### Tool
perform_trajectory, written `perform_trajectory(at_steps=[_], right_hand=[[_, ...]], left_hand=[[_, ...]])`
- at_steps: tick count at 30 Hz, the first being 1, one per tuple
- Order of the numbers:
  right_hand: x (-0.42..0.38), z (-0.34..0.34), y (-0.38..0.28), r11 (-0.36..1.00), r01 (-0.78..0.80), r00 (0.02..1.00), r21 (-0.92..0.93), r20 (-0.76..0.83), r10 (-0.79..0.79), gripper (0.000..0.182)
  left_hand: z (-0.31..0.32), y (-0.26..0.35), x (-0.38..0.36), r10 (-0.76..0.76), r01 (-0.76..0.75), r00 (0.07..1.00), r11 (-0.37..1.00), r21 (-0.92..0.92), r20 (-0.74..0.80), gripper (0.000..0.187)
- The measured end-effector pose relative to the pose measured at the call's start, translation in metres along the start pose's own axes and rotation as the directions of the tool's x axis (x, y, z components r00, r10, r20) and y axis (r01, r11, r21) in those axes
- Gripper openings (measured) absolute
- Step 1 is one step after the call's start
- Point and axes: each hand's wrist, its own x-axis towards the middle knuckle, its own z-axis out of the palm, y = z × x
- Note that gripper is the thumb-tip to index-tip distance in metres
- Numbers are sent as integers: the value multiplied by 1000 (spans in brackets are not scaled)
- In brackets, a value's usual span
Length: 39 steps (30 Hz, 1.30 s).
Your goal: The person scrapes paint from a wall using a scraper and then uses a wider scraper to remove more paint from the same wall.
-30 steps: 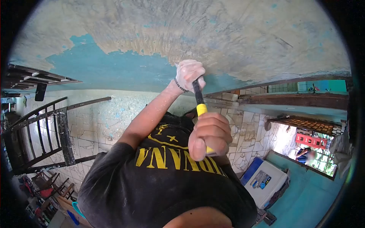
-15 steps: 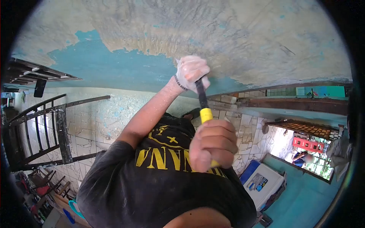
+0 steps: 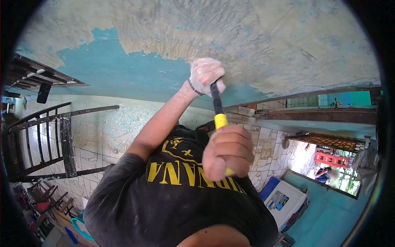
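Both of my hands are on a tool with a black shaft and yellow grip [image 3: 221,120]. My right hand [image 3: 228,152] wraps round the yellow grip in front of my chest. My left hand [image 3: 207,75], whitish all over and with a dark beaded bracelet at the wrist, is closed round the far end, right at the wall. The tool's head is hidden behind that hand. Around it, the wall shows blue paint [image 3: 123,68] with a ragged edge, and bare greyish plaster [image 3: 255,41] above and to the right. Pale specks dot my left forearm.
At left stands a dark barred frame [image 3: 49,142]. A white-and-blue box [image 3: 286,201] sits at lower right on the cracked-tile floor [image 3: 263,154]. Beyond a window opening are a person [image 3: 323,175] and a red panel [image 3: 331,159]. A dark ledge [image 3: 321,113] runs along the right.
My right hand and the tool's grip have shifted slightly left and up in view. My left hand stays at nearly the same spot on the wall; the view has tilted a little.
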Motion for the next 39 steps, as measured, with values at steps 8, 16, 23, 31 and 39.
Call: perform_trajectory(at_steps=[8,16,23,31,39], right_hand=[[-38,8,23,993,-93,995,-68,13,94,10],[-5,13,-3,996,60,998,68,-15,-59,13],[-47,17,-29,999,-12,1000,36,-4,13,14],[-61,-29,-100,898,-417,786,144,-439,435,22],[-61,-16,-126,852,-446,781,274,-346,520,29]], left_hand=[[-4,-20,-83,-143,136,978,989,56,149,16],[-17,-5,-9,35,-35,999,999,37,-1,24],[-33,4,-44,-90,89,975,996,14,202,21],[-62,146,-101,-487,528,735,848,52,473,24],[-82,168,-115,-412,644,617,753,-130,670,12]])
